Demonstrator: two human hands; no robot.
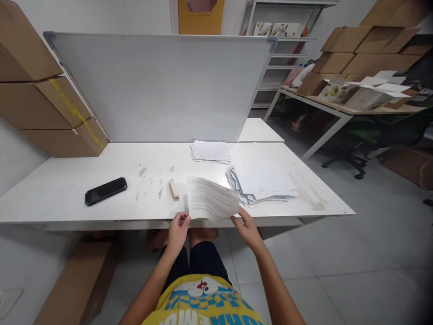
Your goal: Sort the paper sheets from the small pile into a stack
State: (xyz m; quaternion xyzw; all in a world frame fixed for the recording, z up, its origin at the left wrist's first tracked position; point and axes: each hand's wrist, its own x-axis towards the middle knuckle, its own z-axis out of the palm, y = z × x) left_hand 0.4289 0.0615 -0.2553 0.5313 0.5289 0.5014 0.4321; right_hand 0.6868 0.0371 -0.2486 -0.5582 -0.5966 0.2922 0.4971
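A curved sheet of paper [211,201] with blurred printing hangs over the front edge of the white table. My left hand [179,228] pinches its lower left corner, and my right hand [246,228] grips its lower right side. Whether it is one sheet or more, I cannot tell. Just left of the paper lies a small cream stapler [174,190]. To the right is an uneven stack of papers [265,180], partly spread at its left side. A smaller pile of papers [211,150] sits farther back, near the whiteboard.
A black phone [106,191] lies on the left of the white table [111,164]. A whiteboard [162,85] stands along the back edge. Cardboard boxes [50,106] are stacked at the left. Another table [314,101] with boxes and an office chair [382,135] are at the right.
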